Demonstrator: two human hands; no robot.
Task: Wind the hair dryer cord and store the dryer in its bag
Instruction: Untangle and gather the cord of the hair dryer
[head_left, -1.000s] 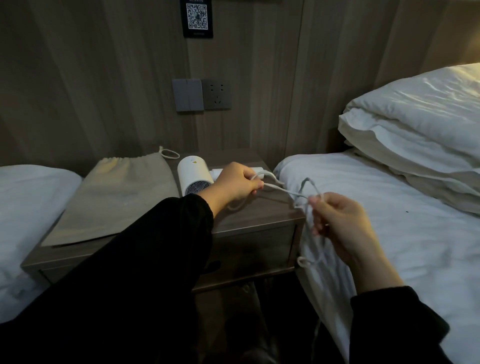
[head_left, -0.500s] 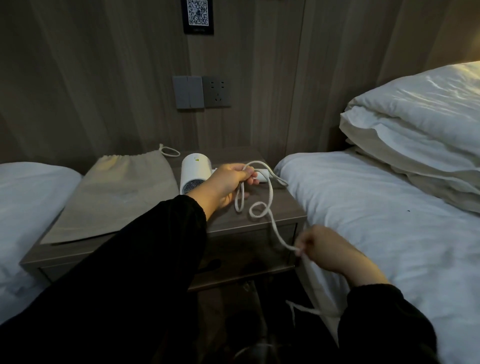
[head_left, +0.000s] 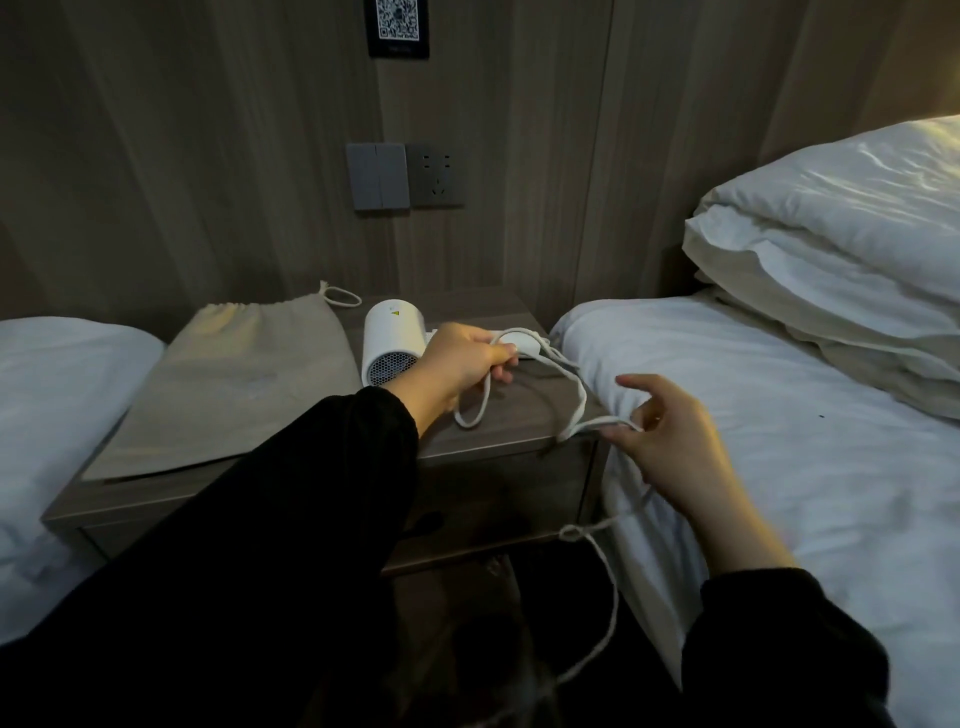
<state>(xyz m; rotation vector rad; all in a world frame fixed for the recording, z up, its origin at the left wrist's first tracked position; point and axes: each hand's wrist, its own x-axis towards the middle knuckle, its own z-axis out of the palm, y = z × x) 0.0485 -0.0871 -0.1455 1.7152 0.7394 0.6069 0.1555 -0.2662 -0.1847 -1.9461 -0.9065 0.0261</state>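
So, closest in, the loose tail of the thin white power cord (head_left: 597, 425) drops past the drawer front toward the dark floor, with a small twisted kink (head_left: 571, 532) in it just below the right hand (head_left: 670, 447). That hand is off the front corner of the grey-brown wooden nightstand (head_left: 519, 415), beside the white-sheeted bed (head_left: 779, 415). Its fingers curl lightly round the cord while the thumb stands clear. The two hands are apart, joined by a slack run of cord. Further in, the left hand (head_left: 462, 358) grips the gathered loops just beside the small white barrel-shaped hair dryer (head_left: 392, 338), which lies on the nightstand top. The flat beige cloth drawstring bag (head_left: 234, 379) lies just left of the dryer, mouth toward the wall, and looks empty.

The step in hand looks like laying the next loop. To do it well, I would let the cord slide through the right fingers so the kink untwists before it reaches the bundle. Then I would bring the right hand across to the left, match the new loop to those held, and let the left thumb trap it. The plug end is out of sight below, so draw it up gently lest it catch
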